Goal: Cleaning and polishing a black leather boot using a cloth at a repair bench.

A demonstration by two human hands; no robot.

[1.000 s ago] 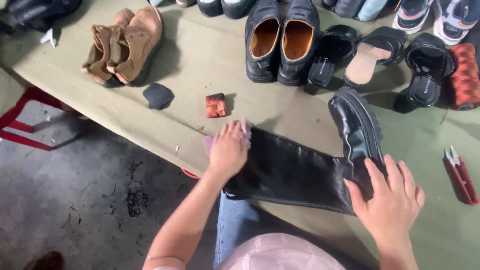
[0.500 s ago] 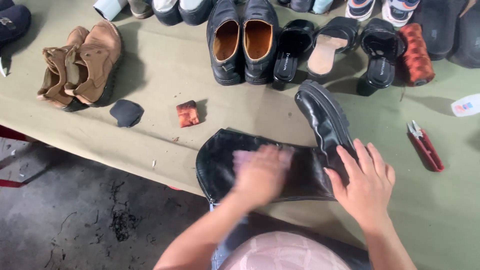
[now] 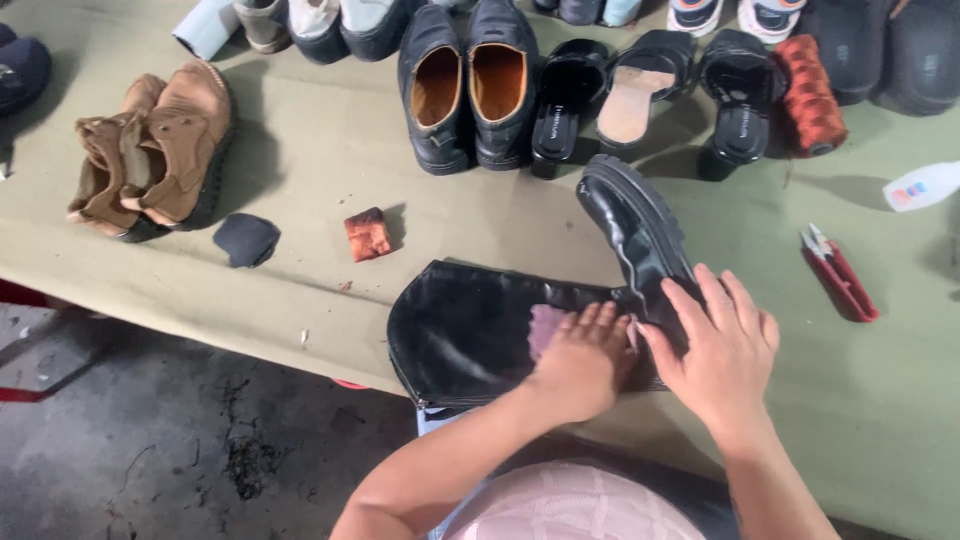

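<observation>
A tall black leather boot [image 3: 470, 330] lies on its side on the olive-green table [image 3: 320, 150], shaft to the left, chunky sole up at the right. My left hand [image 3: 585, 360] presses a small pale purple cloth [image 3: 545, 325] flat against the shaft near the ankle. My right hand [image 3: 715, 350] rests spread over the boot's heel and foot part, holding it down.
A small red-brown sponge block [image 3: 367, 233] and a dark pad [image 3: 246, 239] lie left of the boot. Brown shoes [image 3: 160, 150] sit at far left. Black loafers [image 3: 468, 85], sandals and other shoes line the back. Red snips [image 3: 840, 275] and a white bottle [image 3: 920, 187] lie right.
My left hand with the cloth has slid right along the shaft, from its open end toward the ankle. The right hand stays on the foot part.
</observation>
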